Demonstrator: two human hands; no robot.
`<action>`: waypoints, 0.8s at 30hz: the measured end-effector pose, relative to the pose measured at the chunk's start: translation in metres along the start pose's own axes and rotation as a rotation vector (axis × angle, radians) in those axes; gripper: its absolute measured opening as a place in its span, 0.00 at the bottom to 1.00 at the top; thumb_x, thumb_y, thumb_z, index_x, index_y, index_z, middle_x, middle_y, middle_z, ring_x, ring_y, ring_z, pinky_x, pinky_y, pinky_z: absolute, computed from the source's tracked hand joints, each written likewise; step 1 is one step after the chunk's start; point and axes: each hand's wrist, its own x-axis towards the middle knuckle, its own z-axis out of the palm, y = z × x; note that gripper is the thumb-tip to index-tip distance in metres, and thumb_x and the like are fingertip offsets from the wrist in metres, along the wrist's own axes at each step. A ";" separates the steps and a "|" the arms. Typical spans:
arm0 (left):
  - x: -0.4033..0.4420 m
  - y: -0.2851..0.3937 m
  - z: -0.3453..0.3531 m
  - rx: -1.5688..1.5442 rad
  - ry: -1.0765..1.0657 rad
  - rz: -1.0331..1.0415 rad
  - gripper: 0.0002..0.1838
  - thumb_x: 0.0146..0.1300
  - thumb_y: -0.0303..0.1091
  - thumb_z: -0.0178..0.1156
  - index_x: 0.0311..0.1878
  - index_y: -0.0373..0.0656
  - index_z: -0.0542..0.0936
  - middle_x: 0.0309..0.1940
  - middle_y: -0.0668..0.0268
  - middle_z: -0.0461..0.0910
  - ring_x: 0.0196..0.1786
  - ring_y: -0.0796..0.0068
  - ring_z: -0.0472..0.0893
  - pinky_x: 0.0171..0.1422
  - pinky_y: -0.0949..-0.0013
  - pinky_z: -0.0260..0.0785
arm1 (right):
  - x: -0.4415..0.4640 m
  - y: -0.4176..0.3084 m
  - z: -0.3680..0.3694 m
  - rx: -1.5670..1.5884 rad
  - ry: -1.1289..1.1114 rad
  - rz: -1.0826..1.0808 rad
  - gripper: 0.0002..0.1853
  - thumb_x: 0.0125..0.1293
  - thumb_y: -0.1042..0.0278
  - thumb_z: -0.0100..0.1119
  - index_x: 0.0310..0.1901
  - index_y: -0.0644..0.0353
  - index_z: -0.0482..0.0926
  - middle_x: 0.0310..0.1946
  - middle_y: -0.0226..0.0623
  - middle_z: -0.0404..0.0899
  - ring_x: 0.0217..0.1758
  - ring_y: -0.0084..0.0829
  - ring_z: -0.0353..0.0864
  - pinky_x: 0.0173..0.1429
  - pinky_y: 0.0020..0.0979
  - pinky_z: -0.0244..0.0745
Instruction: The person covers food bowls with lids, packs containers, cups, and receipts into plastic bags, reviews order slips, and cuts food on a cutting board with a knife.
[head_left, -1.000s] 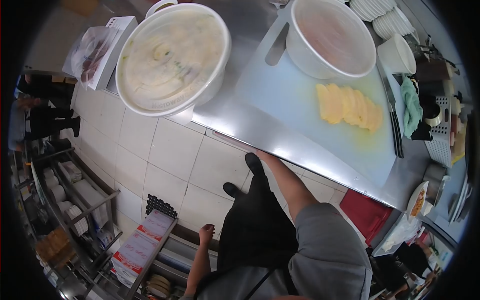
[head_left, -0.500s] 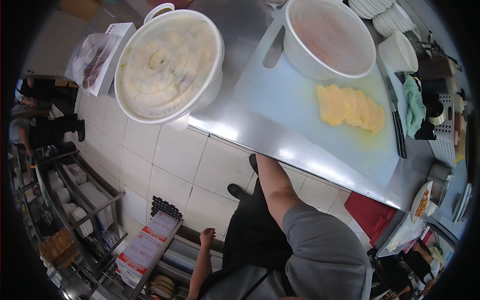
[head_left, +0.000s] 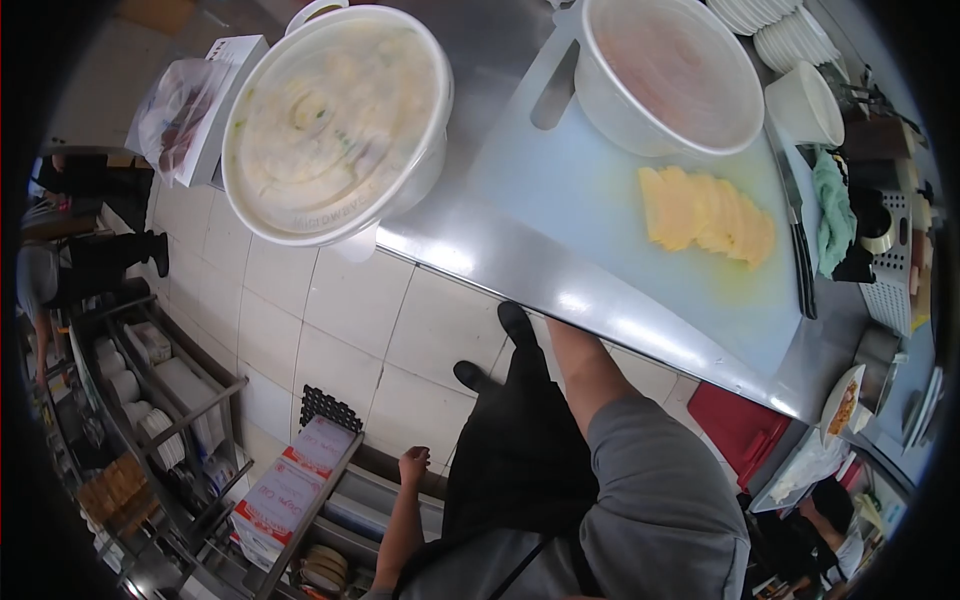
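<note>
My left hand (head_left: 413, 466) hangs low at my side over the floor, fingers curled in, nothing visible in it. My right forearm (head_left: 582, 362) reaches beneath the metal counter's edge, which hides the right hand. Above on the counter, a pale cutting board (head_left: 545, 215) bears a row of overlapping yellow slices (head_left: 708, 215). Behind them stands a white tub (head_left: 670, 75) with a translucent lid and reddish contents. A knife (head_left: 795, 225) with a dark handle lies along the board's right side. To the left is a lidded white bowl (head_left: 335, 125) of pale, green-flecked food.
A green cloth (head_left: 832, 212), a white tub (head_left: 805, 105) and stacked white dishes (head_left: 795, 38) are at the right. A red bin (head_left: 738, 432) stands below the counter. Boxes (head_left: 295, 485) and a metal rack (head_left: 175, 425) are behind me. Other people work at both sides.
My right forearm has shifted right and further under the counter edge. My left hand stays low with little movement. The slices and tubs shift slightly in view as the head camera moves.
</note>
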 end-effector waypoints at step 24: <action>0.010 -0.047 0.013 -0.105 0.021 -0.057 0.09 0.56 0.34 0.58 0.36 0.39 0.80 0.24 0.64 0.80 0.24 0.79 0.79 0.27 0.75 0.70 | 0.001 -0.021 -0.012 -0.402 -0.035 -0.213 0.13 0.54 0.57 0.57 0.37 0.55 0.76 0.44 0.41 0.76 0.50 0.43 0.73 0.51 0.44 0.68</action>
